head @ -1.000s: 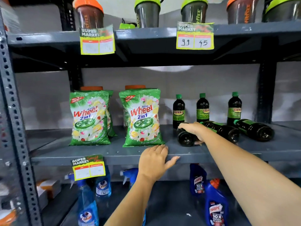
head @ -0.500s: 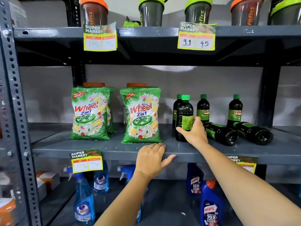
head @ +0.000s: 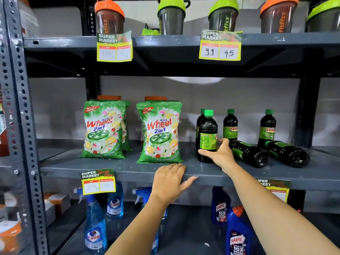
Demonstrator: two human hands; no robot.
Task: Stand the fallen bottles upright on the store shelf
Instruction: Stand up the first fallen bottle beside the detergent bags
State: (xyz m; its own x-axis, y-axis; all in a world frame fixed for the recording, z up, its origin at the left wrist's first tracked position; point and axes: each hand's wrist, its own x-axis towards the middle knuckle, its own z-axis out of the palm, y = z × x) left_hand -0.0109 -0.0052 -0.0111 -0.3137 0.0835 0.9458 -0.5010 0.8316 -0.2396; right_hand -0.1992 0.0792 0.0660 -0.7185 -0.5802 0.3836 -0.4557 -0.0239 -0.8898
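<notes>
Since a second ago the front bottle (head: 207, 137) has gone from lying under my right hand (head: 221, 154) to standing upright near the front edge of the shelf (head: 128, 168), green cap up, its long axis vertical. My grip on it is loose now: thumb reaching across its lower front, fingers around the right side against the label, more a steadying touch than a clamp. My left hand (head: 170, 181) rests flat and spread on the shelf lip, holding nothing. Two fallen bottles remain to the right, the nearer one (head: 248, 153) just beside my right wrist and the farther one (head: 288, 155) beyond it; both lie on their sides with round bases toward me and to the right, necks pointing back and left toward the standing row, long axes running diagonally into the shelf. They look like full plastic bottles of dark liquid (so I judge them fairly heavy for their size, stiff-walled, and smooth enough to slip). Being round, they should roll if nudged sideways. I would take the next one around the labelled middle of the body, where the paper gives some friction, and pivot it up onto its base rather than lift by the narrow neck.
</notes>
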